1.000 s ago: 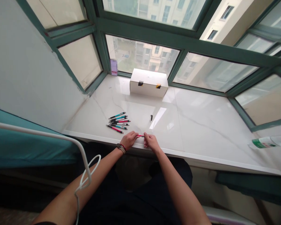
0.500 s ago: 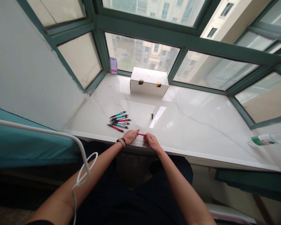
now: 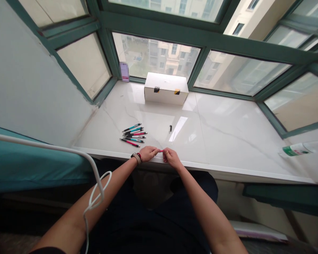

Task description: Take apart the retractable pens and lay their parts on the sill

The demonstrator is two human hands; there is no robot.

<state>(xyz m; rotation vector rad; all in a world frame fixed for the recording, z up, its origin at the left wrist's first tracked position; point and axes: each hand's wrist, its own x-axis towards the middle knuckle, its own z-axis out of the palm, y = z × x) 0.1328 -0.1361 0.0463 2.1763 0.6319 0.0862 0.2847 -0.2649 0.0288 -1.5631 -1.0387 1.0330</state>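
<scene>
A red pen (image 3: 161, 151) spans the small gap between my two hands, just above the front edge of the white ledge (image 3: 228, 141). My left hand (image 3: 149, 153) pinches its left end. Closed around the right end is my right hand (image 3: 171, 157); both ends are hidden by fingers. Left of the hands lies a loose fan of several pens, among them a red and black pen (image 3: 129, 142) and a teal and black pen (image 3: 131, 127). A small black pen part (image 3: 170, 128) rests alone beyond my right hand, with a thin pale sliver (image 3: 174, 137) near it.
A white box (image 3: 165, 91) stands at the back against the green window frame. A blurred purple pack (image 3: 124, 72) is in the back left corner. At the far right lies a clear bottle (image 3: 296, 150) with a green label. A white cable (image 3: 96, 176) hangs over my left forearm.
My hands have drawn closer together, so less of the red pen shows between them. The view has shifted slightly; the loose pens lie as before.
</scene>
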